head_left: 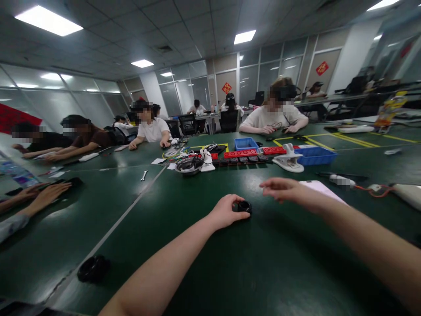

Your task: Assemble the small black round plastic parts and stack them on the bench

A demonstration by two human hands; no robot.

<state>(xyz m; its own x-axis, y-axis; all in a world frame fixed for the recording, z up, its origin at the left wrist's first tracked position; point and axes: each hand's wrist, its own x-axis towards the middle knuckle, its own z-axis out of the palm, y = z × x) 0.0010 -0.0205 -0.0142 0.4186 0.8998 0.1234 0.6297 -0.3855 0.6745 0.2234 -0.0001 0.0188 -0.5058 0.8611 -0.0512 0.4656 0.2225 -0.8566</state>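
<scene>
1. Ring one, black, lies towards the near edge of your green tabletop, on your left, at a pale seam.
2. Ring two, also black, sits well in from that near edge; your left hand has it gripped between thumb and fingers.
3. Your right hand hangs to the right of ring two, fingers open; beside that forearm lies one pale phone, partly hidden.
4. Towards the left edge you have another person's two hands, and, farther in near the seam, one wrench.
5. Towards the far edge are two blue trays: a smaller tray and a wider tray, with one white clamp just beside the latter.
6. At the far side sit two people in white tops, person one and person two.
</scene>
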